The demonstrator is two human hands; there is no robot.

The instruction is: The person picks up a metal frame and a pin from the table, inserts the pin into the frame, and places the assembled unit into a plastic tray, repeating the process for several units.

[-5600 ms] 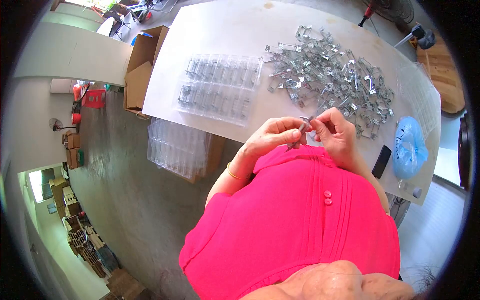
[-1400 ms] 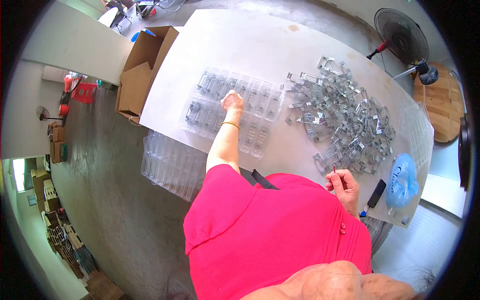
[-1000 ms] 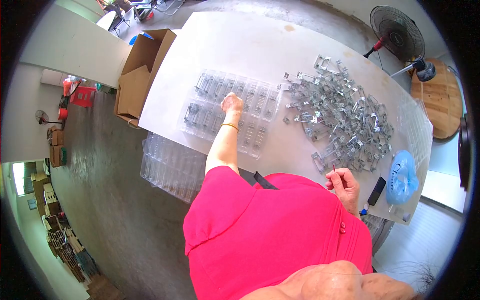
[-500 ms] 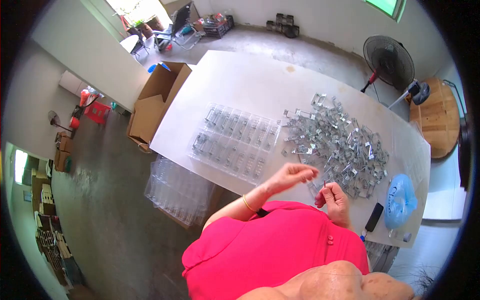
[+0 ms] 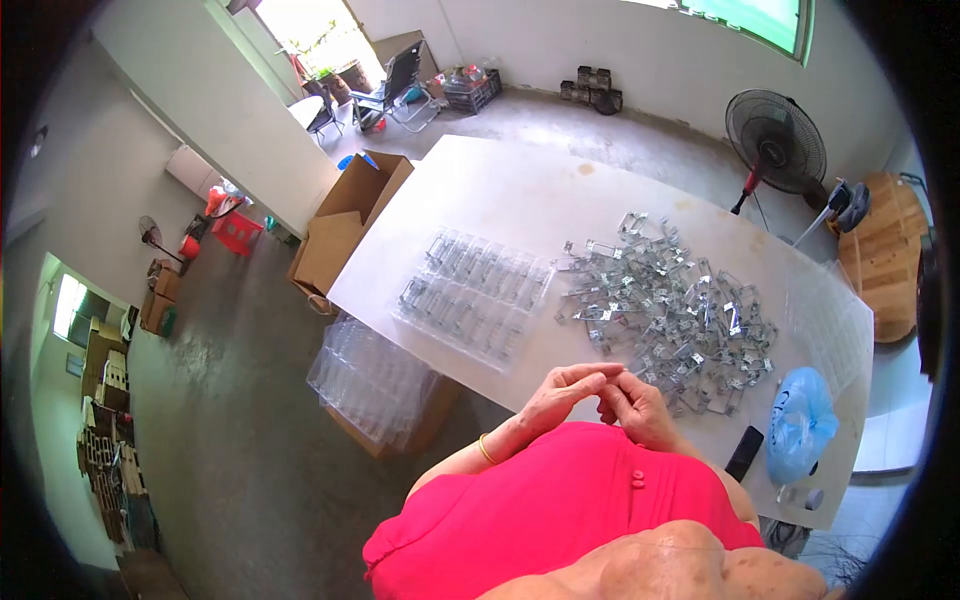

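Left hand (image 5: 562,392) and right hand (image 5: 630,402) meet fingertip to fingertip, pinched narrow over the surface (image 5: 520,200) edge; whatever's between them is too tiny to tell which way it points.

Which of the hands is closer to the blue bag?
The right hand. It sits nearer the blue bag, which lies off to its right on the table. The left hand meets it fingertip to fingertip, on the side away from the bag.

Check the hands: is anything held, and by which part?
Cannot be told. The left hand and right hand meet fingertip to fingertip, hiding anything between.
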